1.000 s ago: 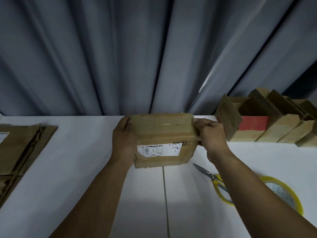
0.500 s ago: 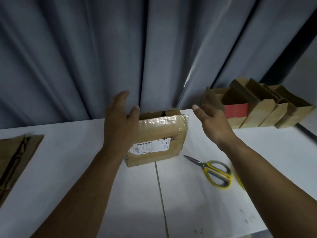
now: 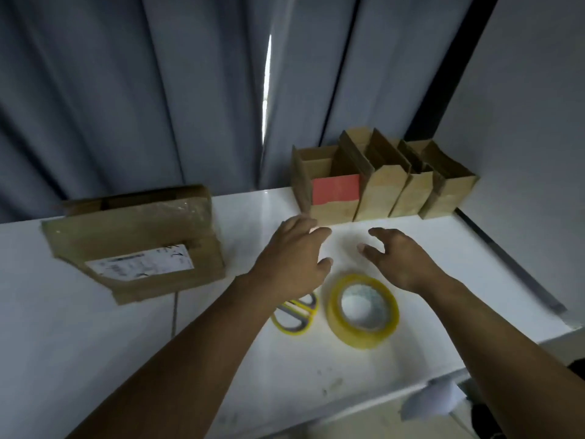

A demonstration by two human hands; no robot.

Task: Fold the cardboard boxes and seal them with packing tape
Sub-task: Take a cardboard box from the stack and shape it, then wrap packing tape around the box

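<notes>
- Left hand (image 3: 292,264) and right hand (image 3: 400,259) hover spread, empty, above the white bench (image 3: 95,343).
- Taped brown cardboard box (image 3: 136,242) sits left; yellow tape roll (image 3: 363,310) lies beneath the hands.

A taped cardboard box (image 3: 136,245) lies on the white table (image 3: 95,343), closed, its top glossy with clear tape and its near face bearing a white shipping label (image 3: 141,263). To the right of it, against the grey curtain, stands a row of open boxes (image 3: 383,182) with flaps upright, the leftmost showing a red panel. Nearer than that row lies a roll of yellowish packing tape (image 3: 363,310), flat, just right of yellow-handled scissors (image 3: 296,318).
</notes>
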